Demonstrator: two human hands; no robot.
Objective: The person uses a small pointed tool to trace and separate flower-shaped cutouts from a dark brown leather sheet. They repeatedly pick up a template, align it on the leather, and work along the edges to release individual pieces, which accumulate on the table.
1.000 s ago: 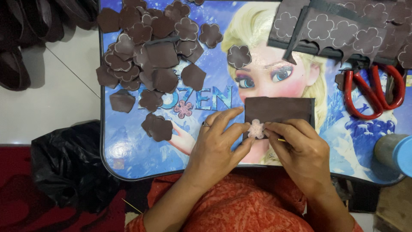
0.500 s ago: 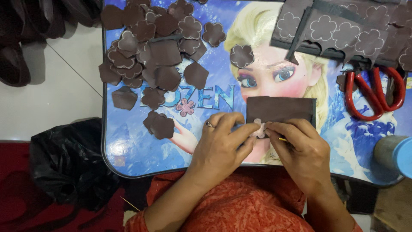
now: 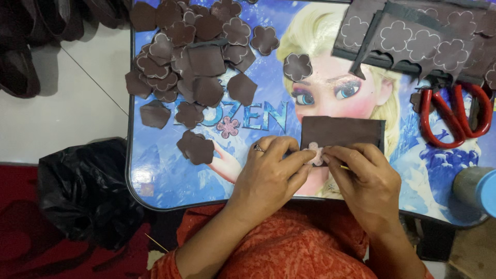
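A small pale flower-shaped template (image 3: 315,153) is pinned by the left hand (image 3: 268,178) on a dark brown rectangular sheet (image 3: 341,132) near the table's (image 3: 155,191) near edge; a yellow pencil (image 3: 343,167) is pinched by the right hand (image 3: 369,178). The template is best kept flat and unmoving.

No screens or signs are showing. The nearest thing to a label is the printed tabletop (image 3: 155,175), a rounded rectangle with a dark rim. It is showing mostly blue, with a yellow-haired cartoon figure filling the middle and a band of pale blue lettering running left of centre. Brown cut-outs (image 3: 199,77) are partly covering the lettering. A black plastic bag (image 3: 82,191) is sitting crumpled on the floor at the near left, just beside the table's left edge. At the near right, a grey cylinder (image 3: 478,188) with a light blue end is lying on the table. The frame is cutting it off, and any label on it is not showing.
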